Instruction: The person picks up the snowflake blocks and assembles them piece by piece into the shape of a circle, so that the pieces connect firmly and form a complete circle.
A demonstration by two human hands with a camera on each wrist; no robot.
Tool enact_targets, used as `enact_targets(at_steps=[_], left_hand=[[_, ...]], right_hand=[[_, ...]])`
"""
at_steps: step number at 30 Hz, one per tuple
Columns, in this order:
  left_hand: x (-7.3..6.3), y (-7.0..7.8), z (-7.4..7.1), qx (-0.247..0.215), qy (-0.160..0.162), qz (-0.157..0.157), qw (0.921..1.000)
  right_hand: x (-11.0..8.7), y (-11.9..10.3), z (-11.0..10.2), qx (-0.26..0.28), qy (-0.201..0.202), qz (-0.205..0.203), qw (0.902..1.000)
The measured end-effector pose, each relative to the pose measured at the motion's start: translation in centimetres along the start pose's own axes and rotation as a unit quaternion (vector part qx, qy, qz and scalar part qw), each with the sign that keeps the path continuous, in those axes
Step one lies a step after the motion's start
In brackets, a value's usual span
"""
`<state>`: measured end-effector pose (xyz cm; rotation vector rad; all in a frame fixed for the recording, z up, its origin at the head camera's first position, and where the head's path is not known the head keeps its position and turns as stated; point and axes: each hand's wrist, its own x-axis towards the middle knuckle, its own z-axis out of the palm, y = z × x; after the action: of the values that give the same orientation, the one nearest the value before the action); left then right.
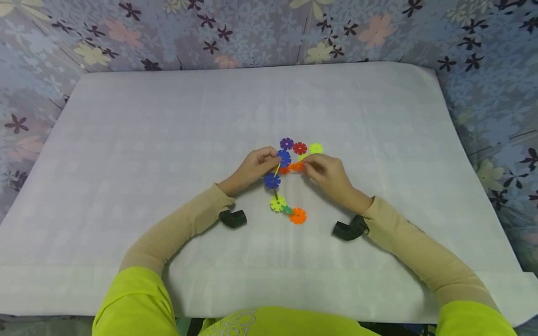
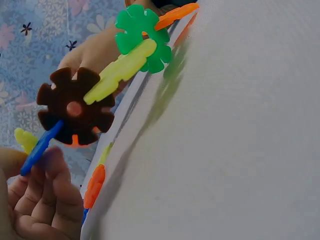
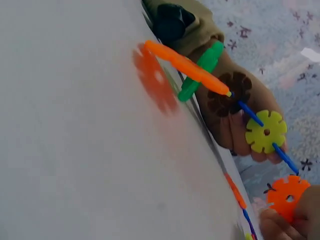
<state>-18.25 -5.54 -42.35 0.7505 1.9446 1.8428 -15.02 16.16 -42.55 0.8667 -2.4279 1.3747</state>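
Note:
A chain of slotted plastic flower discs hangs between my hands over the white table. My left hand [image 1: 256,165] pinches a blue disc [image 1: 284,159] near the chain's upper end; in the left wrist view, thumb and fingers meet at that blue disc [image 2: 42,147]. Below it run a yellow disc, another blue disc [image 1: 272,181], a brown disc [image 2: 76,106], a yellow-green disc [image 1: 276,202] and a green disc [image 2: 142,35], ending in an orange disc [image 1: 298,216]. With its fingertips, my right hand [image 1: 329,175] holds an orange disc [image 3: 286,196] beside the upper blue one.
Loose purple [image 1: 286,143], red [image 1: 300,148] and yellow-green [image 1: 315,148] discs lie just beyond my hands on the white tablecloth [image 1: 168,130]. Black curved pieces [image 1: 233,219] stick out at both wrists. Flowered fabric [image 1: 260,32] borders the table's far edge and sides.

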Motion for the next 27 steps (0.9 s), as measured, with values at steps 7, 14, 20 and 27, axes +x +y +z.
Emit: enact_targets(at_steps=[7,14,20,27], left_hand=[[-0.2,1.9,0.4,0.010,-0.030,-0.013,0.9994],[-0.2,2.8,0.6,0.020,-0.066,-0.016,0.9975],[0.2,0.8,0.2,0.020,-0.079,-0.018,0.9965],[0.2,-0.2,0.1,0.013,-0.079,-0.007,0.9968]], right_hand=[[0.3,-0.6,-0.6,0.127,0.053,0.063,0.9885],[0.8,-2.2,-1.1,0.138,0.039,0.040,0.9889],[1.0,-2.2,-1.1,0.137,0.025,0.017,0.9901],[0.6,-0.2,-0.4,0.113,0.024,-0.028,0.9930]])
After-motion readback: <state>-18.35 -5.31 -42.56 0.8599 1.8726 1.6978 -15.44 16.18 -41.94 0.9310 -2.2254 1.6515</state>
